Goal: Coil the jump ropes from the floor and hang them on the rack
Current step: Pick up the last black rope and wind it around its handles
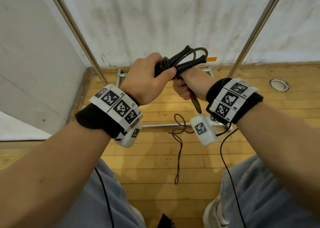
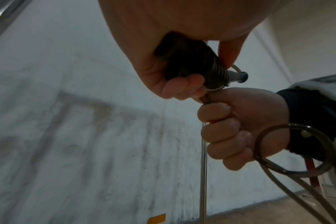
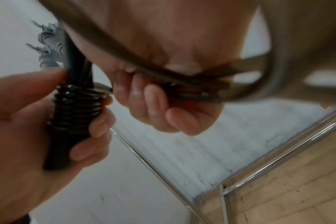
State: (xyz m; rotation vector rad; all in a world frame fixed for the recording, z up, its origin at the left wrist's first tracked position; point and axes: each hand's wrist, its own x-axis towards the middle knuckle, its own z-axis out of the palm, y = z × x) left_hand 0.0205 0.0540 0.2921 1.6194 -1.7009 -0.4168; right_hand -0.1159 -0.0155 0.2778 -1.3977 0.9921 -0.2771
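1. Left hand [image 1: 147, 82]: raised in front of the person at mid-frame of the head view; its grip is clenched around the bundled jump rope [image 1: 166, 64], thumb pressed across the front.
2. Jump rope: two black handles [image 1: 190, 64] lie side by side and project up and to the right out of the left fist. Dark cord is wound in tight turns around them; the right wrist view shows these turns [image 3: 75, 109] stacked under the left fingers [image 3: 100, 121].
3. Right hand [image 1: 188, 85]: just below and touching the left hand; its grip is clenched around the cord where it leaves the windings, as the left wrist view shows [image 2: 228, 133].
4. Loose cord [image 1: 179, 149]: hangs from the right fist, forms a loop, and trails onto the wooden floor [image 1: 155, 167] between the person's legs.
5. Rack [image 1: 81, 35]: chrome tube frame stands directly beyond the hands, against the white wall [image 1: 164, 19]; its two uprights flank the hands and its base bars rest on the floor.
6. Both wrists carry marker bands and camera units, with thin black cables running down.
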